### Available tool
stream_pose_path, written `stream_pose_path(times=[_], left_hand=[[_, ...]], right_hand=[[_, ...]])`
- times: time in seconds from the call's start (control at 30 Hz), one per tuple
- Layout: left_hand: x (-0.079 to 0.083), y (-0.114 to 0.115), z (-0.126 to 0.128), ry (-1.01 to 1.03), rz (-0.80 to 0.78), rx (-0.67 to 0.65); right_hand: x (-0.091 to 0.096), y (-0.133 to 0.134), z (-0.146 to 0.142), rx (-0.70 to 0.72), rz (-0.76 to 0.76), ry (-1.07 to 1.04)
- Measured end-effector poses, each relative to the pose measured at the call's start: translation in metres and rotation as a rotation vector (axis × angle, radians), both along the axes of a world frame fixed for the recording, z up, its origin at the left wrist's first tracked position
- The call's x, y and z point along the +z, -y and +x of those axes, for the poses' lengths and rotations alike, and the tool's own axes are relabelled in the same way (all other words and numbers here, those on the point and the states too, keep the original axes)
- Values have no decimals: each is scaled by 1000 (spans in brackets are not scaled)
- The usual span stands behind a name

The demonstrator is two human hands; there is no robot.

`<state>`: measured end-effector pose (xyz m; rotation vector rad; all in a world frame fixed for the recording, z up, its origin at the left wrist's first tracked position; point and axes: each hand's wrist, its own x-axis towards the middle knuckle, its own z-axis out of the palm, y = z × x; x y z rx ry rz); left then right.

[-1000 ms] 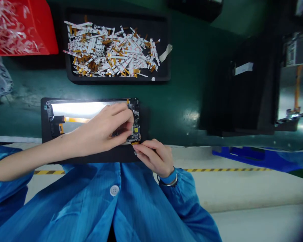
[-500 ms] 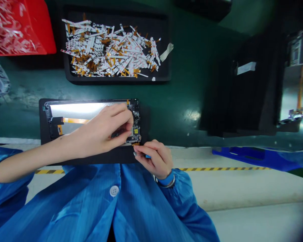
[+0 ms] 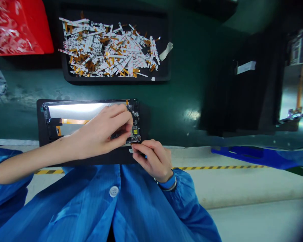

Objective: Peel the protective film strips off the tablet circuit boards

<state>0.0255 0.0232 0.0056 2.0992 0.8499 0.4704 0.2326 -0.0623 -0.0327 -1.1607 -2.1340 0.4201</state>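
An opened tablet [image 3: 73,109] lies on a black pad [image 3: 91,160] at the table's front edge, its silvery inside, orange ribbon cable [image 3: 74,121] and circuit board [image 3: 136,117] showing. Across it reaches my left hand [image 3: 113,129], closed, thumb and fingers bent together beside the board; whatever they pinch is hidden. My right hand [image 3: 154,158] is closed at the board's near corner. From its fingertips pokes a thin, pale-tipped piece [image 3: 131,151], and a bit of blue shows between the fingers. I cannot tell its kind.
Behind the tablet, a black tray [image 3: 116,80] holds a heap of white-and-orange flex strips [image 3: 108,50]. At far left stands a red bin [image 3: 41,30] of clear scraps. Black pads [image 3: 232,101] lie to the right, with another opened device [image 3: 295,90] beyond.
My right fingertips have shifted slightly left, and the pale tip now sticks out further from them. The orange bit seen at those fingertips is mostly covered. My left hand stays nearly still.
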Motion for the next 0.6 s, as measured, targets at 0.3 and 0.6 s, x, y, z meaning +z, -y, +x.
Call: stream_pose_path(times=[0.3, 0.6], left_hand=[[-6, -4, -7, -49, 58, -158], [-14, -3, -27, -35, 307, -353]], right_hand=[[-2, 1, -2, -28, -66, -35], [-2, -6, -1, -105, -269, -266]])
